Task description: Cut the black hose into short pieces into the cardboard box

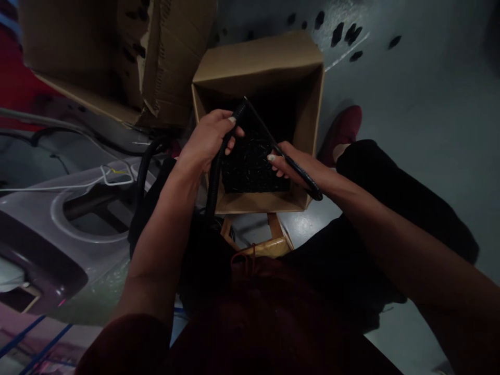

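My left hand [211,136] is closed around a black corrugated tube [213,185] near its upper end, the thumb lying along it. The tube curves down past my wrist toward my lap. My right hand [291,164] is wrapped around a long, slim black tool [302,174] with a thicker handle; its exact kind is too dark to tell. The thin end of this tool reaches up to the tube's end, and whether they touch is unclear. Both hands are over an open cardboard box [258,60] with many small black pieces [250,164] inside.
Another open cardboard box [172,67] stands at the upper left. A grey plastic piece with an oval opening [97,179] lies at the left, beside a bent white wire [117,176]. A wooden stool [273,245] is below the box. Dark scraps [338,34] lie on the floor.
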A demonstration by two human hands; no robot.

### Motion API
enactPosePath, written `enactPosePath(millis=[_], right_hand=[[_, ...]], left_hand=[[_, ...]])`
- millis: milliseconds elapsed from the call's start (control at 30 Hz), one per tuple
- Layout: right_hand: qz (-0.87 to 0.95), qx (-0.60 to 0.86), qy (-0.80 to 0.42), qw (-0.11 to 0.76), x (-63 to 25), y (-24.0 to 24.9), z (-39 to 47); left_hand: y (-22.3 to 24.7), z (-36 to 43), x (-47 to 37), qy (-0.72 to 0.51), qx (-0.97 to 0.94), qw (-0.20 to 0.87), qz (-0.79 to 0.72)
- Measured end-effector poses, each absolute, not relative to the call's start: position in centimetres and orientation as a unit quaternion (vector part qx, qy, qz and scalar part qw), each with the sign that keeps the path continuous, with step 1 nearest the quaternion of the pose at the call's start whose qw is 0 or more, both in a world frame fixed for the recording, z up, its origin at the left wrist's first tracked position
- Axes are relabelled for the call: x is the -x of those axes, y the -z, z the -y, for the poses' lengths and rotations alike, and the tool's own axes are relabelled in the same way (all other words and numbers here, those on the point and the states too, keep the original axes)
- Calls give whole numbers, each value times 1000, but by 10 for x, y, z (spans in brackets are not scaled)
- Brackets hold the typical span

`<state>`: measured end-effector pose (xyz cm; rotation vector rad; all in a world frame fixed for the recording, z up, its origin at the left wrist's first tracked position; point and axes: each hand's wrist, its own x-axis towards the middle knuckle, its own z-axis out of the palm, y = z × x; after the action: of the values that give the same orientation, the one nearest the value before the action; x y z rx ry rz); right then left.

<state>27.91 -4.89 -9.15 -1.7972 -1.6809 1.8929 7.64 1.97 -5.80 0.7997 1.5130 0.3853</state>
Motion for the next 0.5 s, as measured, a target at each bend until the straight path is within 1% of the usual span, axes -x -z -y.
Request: enactPosePath(millis=[100, 267, 500], right_hand=[[546, 571, -613, 14, -277, 87, 49], [554, 566, -610, 22, -278, 87, 49], [574, 550, -606, -14, -281, 84, 47]], left_hand=[[61, -18, -79, -159, -363, 633, -664], [61, -15, -84, -135, -371, 653, -646], [64, -12, -85, -125, -384, 656, -638]])
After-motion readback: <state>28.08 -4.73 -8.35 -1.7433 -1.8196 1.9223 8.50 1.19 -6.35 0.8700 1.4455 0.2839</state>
